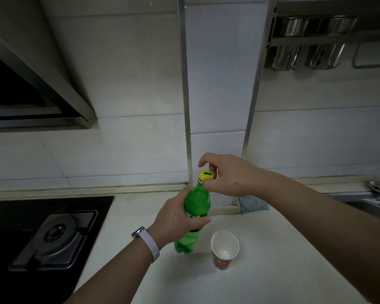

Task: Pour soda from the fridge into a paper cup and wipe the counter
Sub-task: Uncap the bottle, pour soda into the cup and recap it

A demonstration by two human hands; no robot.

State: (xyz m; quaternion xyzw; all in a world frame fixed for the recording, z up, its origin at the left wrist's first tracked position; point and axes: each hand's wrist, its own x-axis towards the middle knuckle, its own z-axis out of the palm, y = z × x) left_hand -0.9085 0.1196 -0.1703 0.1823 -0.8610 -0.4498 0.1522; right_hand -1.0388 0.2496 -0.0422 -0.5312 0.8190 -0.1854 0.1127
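A green soda bottle [196,199] stands upright on the pale counter [272,270], in the middle of the head view. My left hand [176,218] grips it around the label. My right hand [226,174] is at the bottle's top, thumb and fingers curled around the yellow cap [206,175]. Just right of the bottle's base stands a paper cup [224,249], red outside and white inside, with nothing visible in it. A grey-blue cloth [253,204] lies against the wall corner behind my right forearm, partly hidden.
A black gas hob [48,233] with a burner fills the counter's left side. A range hood [31,84] hangs above it. A steel sink [373,200] sits at the right edge, with a utensil rack [316,40] on the wall above.
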